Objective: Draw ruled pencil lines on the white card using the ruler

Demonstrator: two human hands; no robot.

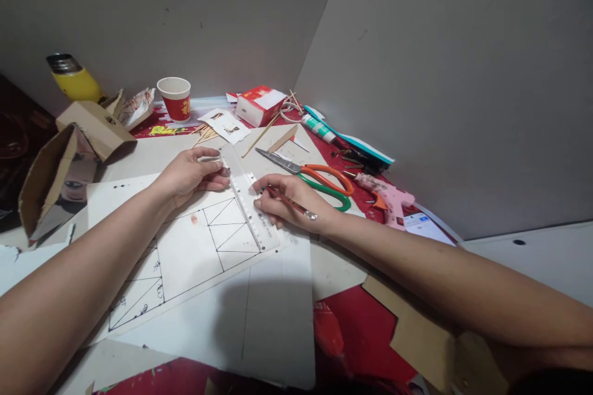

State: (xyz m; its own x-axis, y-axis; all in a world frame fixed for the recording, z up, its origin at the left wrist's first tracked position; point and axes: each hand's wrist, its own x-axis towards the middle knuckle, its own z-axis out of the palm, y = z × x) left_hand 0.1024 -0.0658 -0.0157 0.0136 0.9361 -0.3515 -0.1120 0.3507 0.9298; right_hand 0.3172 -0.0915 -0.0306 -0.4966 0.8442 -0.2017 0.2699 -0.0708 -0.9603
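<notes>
My left hand [197, 170] grips the upper end of a clear plastic ruler [248, 207], with thumb and fingers at its left edge. The ruler lies slanted over a white sheet [185, 247] with black-ruled boxes and diagonals. My right hand [291, 200] is closed around a slim dark-red pencil [294, 205] with a silvery end. Its fingers rest against the ruler's right side, and the pencil's tip is hard to make out. Just beyond that hand lie scissors [306, 171] with orange and green handles.
Along the back stand a red paper cup [176, 102], a red-and-white box [260, 105] and a yellow bottle [76, 79]. Folded cardboard [95, 129] sits at left. A pink glue gun [389, 197] and a phone [426, 225] lie at right. Grey walls [417, 74] close off the back.
</notes>
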